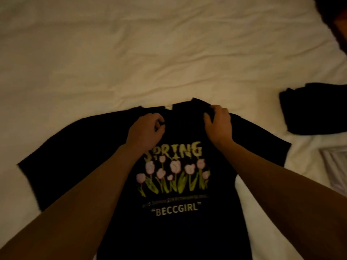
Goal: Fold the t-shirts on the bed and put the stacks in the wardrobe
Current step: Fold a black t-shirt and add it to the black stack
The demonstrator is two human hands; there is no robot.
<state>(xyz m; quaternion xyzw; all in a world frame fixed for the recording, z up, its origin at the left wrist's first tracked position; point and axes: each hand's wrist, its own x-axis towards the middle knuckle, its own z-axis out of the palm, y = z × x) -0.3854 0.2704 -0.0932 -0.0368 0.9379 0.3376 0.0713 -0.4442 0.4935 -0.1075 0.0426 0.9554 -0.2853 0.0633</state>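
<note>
Dim, warm light over a wrinkled white bed [131, 53]. The black t-shirt [178, 231] lies flat on it, print up, collar away. The left hand [146, 132] pinches cloth below the collar; the right hand [217, 124] has its grip curled on the shoulder. A dark folded stack [315, 107] sits on the bed, right.

Black t-shirt [174, 231] lies print-up on the bed [131, 53]; left hand [146, 132] and right hand [218, 124] pinch its shoulders, folded dark clothes [315, 107] right of it.
</note>
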